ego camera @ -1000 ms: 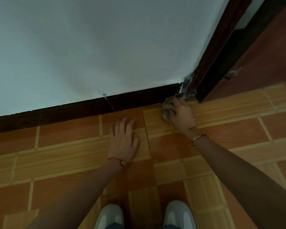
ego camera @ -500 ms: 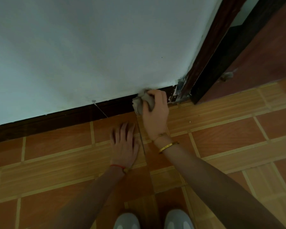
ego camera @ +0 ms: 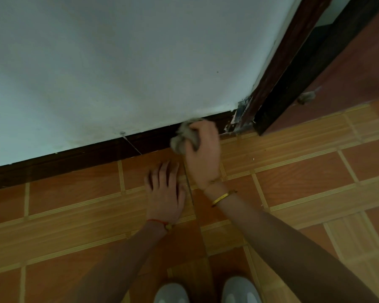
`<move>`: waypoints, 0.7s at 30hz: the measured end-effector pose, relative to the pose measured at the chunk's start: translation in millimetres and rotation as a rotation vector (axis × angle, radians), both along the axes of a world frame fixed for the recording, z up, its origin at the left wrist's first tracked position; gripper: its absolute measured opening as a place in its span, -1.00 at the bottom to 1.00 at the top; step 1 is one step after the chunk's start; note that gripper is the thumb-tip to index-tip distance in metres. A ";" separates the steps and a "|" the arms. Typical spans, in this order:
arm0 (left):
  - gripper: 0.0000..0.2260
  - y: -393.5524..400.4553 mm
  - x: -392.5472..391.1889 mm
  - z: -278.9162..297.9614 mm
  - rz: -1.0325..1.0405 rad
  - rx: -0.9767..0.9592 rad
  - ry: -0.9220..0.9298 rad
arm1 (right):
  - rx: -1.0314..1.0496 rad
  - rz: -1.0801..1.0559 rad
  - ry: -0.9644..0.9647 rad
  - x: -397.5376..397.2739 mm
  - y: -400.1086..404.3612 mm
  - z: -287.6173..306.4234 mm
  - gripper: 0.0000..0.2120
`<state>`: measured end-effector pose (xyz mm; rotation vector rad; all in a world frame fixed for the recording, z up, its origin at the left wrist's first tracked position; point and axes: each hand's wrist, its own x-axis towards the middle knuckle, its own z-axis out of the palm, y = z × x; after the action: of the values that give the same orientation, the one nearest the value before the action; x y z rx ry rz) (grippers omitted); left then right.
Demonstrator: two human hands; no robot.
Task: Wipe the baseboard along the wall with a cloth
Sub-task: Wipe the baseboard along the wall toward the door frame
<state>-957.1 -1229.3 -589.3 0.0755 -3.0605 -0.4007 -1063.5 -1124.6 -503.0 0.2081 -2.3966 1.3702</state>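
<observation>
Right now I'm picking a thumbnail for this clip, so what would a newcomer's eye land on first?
First the right hand pressing a crumpled grey cloth against the dark baseboard, close to the door frame. Next the left hand lying flat on the orange tiled floor just below it.

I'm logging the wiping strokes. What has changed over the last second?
The right hand, gripping the cloth, moved left from the corner by the door frame and up from the floor onto the baseboard. Its grip on the cloth is unchanged; the left hand stays flat on the floor tiles.
</observation>
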 end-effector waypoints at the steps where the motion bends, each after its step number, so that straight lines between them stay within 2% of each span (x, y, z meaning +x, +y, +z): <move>1: -0.52 -0.8 0.3 -0.7 0.001 -0.001 0.003 | 0.011 0.026 0.008 3.3 -8.6 -0.3 -0.76; 4: -0.52 -1.2 0.6 0.8 -0.003 0.016 0.013 | -0.027 -0.023 0.009 1.1 -6.8 0.2 -0.76; 8: -0.51 -1.2 0.2 2.1 0.007 0.036 -0.008 | -0.065 -0.291 0.004 -20.7 38.4 1.8 -0.75; 10: -0.51 -0.9 0.4 1.9 0.011 0.034 -0.023 | -0.066 -0.353 0.006 -26.2 49.0 2.0 -0.76; 13: -0.51 -0.7 0.5 1.7 0.012 0.020 -0.034 | -0.045 -0.286 0.044 -21.6 36.5 1.5 -0.75; 18: -0.51 -0.5 0.0 2.3 0.007 0.022 -0.016 | 0.099 0.014 0.088 -4.4 4.2 -5.3 -0.74; 21: -0.51 -1.8 0.6 2.6 -0.002 0.023 -0.017 | 0.120 0.044 0.104 -6.1 8.4 -8.1 -0.76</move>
<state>-956.5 -1231.1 -586.7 0.0777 -3.0728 -0.4372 -1069.6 -1116.3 -511.0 0.3568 -2.4018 1.2045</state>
